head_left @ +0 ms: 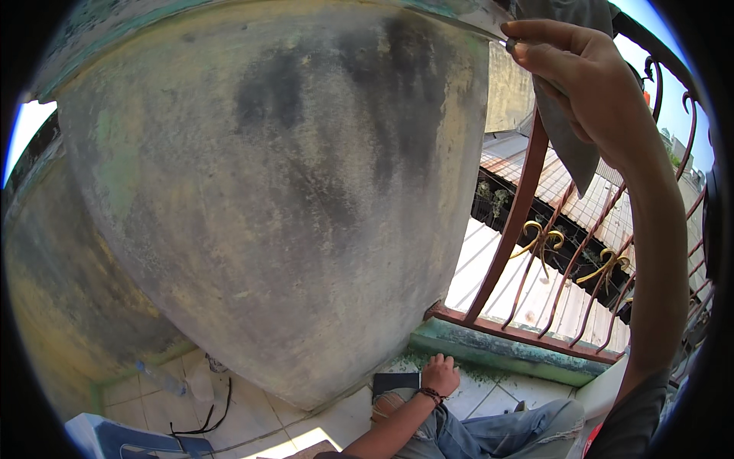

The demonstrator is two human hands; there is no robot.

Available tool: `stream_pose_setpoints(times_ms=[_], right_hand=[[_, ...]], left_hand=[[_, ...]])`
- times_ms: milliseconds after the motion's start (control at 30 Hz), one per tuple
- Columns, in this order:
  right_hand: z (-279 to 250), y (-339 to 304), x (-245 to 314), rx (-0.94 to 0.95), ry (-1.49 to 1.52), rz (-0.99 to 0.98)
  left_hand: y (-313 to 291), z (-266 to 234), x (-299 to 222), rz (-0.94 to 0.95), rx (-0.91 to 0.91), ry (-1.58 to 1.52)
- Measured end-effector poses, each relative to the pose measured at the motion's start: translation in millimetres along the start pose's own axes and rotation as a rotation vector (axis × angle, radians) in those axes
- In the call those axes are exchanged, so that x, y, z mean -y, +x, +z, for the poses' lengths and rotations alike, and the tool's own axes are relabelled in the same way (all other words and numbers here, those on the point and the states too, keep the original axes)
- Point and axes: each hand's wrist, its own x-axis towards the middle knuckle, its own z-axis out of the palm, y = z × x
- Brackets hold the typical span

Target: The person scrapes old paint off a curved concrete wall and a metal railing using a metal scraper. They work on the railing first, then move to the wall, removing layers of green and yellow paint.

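My right hand [569,69] is raised at the upper right, by the upper corner of a stained, weathered wall [306,191]. Its thumb and index finger pinch a small dark piece [511,46], too small to identify. Grey cloth [569,145] hangs behind and below that hand, in front of the railing. Low down, my left hand [441,375], with dark bracelets at the wrist, rests by my bent knee in torn jeans [489,432]. Its fingers are loosely bent and slightly apart, and no held thing shows. Beside it lies a dark flat rectangular object [396,382].
A reddish-brown metal railing [527,336] with gold scrolls stands on a green ledge [505,352] at right, roofs beyond. On the tiled floor at left are a clear plastic bottle [160,379], a black cord [218,419] and a blue-and-white object [115,440].
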Motion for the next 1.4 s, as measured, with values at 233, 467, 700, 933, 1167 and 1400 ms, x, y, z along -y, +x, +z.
stream_pose_setpoints(times_ms=[233,467,700,933,1167,1400], right_hand=[[14,-8,-3,-0.131,0.138,0.014],[25,-15,-11,-0.13,0.338,0.038],[31,-17,-20,-0.138,0.44,0.006],[24,-23,-10,-0.056,0.349,0.007],[-1,-15,1,-0.015,0.126,0.007],[1,-15,3,0.013,0.096,-0.025]], left_hand=[[-1,3,0,0.025,0.002,-0.01],[0,3,1,0.017,0.004,-0.027],[0,3,-1,0.001,0.001,-0.022],[-1,5,1,0.012,-0.002,-0.005],[-2,2,0,0.004,0.018,0.03],[-2,2,2,-0.013,0.049,0.036]])
